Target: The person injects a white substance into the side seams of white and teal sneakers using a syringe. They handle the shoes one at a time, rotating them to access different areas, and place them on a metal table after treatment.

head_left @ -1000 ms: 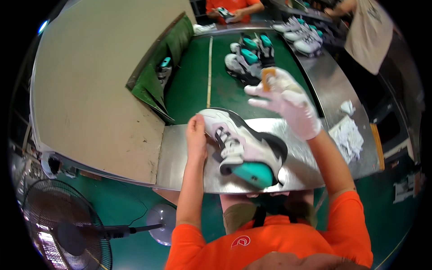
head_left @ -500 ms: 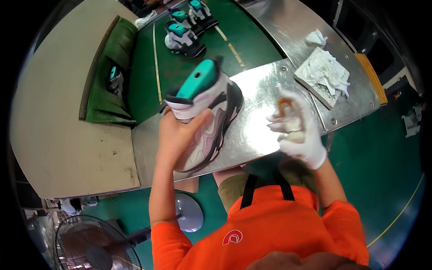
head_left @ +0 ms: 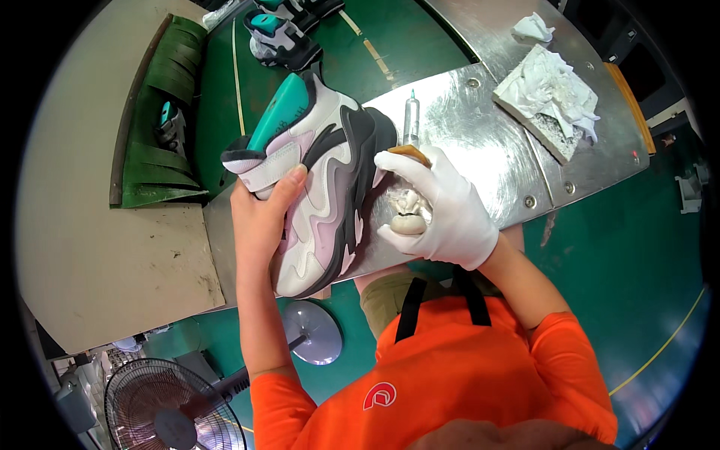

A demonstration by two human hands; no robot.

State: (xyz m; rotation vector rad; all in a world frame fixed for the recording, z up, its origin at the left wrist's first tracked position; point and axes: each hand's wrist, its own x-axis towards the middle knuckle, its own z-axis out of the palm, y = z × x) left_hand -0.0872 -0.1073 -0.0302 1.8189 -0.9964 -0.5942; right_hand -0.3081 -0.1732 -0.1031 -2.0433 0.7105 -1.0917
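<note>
My bare left hand [head_left: 259, 214] is closed round a white, pink and black sneaker [head_left: 319, 187] on its side, thumb on the strap. A teal shoe last [head_left: 281, 112] fills the shoe's opening. In my white-gloved right hand [head_left: 457, 210] is a syringe [head_left: 412, 124] with a clear barrel, its thin tip pointing away from me. A brown piece sits by my forefinger, and a whitish rounded end lies near my thumb. The right hand is just right of the black sole, apart from it or barely touching; I cannot tell which.
Several similar shoes with teal lasts [head_left: 281, 41] stand on the green belt [head_left: 214, 97]. Another shoe [head_left: 171, 126] is at the green flap curtain [head_left: 161, 75]. Crumpled white cloth lies on a pale block [head_left: 536, 127] on the metal table [head_left: 495, 180]. A fan [head_left: 176, 427] stands lower left.
My right hand has moved left with the syringe, up to the shoe's sole. The shoe has shifted slightly left and tilted in my left hand. The view has shifted a little.
</note>
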